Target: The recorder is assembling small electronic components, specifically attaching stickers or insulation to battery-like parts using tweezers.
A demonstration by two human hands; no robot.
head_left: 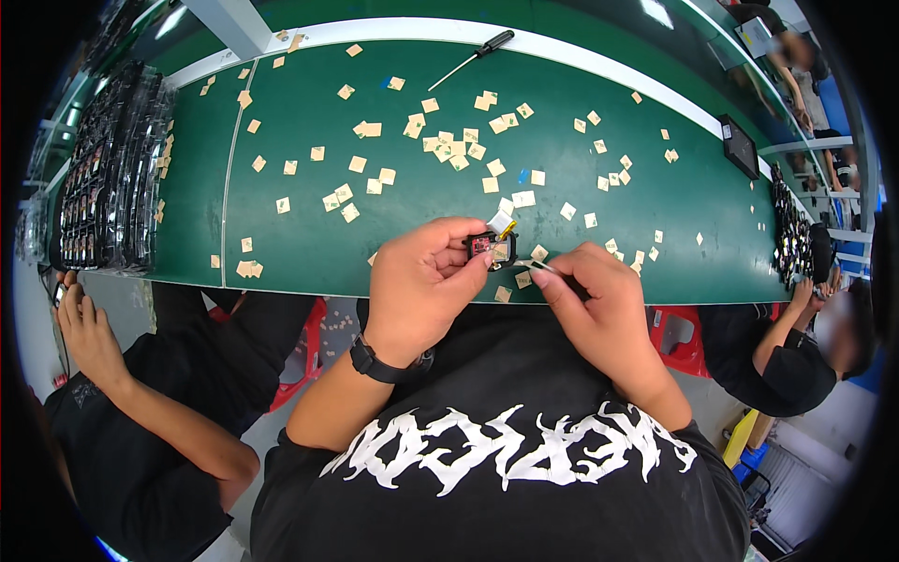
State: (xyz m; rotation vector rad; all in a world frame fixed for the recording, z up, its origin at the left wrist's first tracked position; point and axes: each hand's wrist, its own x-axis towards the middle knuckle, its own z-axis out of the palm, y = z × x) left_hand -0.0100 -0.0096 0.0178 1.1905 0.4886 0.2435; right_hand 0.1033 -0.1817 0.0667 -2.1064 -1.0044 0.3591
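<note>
My left hand [423, 281] grips a small black square device [491, 247] with a red part and a yellow tab, held just above the near edge of the green table [309, 234]. A black watch sits on that wrist. My right hand [595, 295] pinches a thin pale strip [536, 266] whose tip points toward the device. A small white slip [502, 221] sticks up from the top of the device.
Several small tan paper squares [449, 145] lie scattered over the table. A black-handled screwdriver [475, 56] rests at the far edge. Black trays of parts [108, 169] stand at the left, a dark tablet [740, 145] at the right. Seated people flank me on both sides.
</note>
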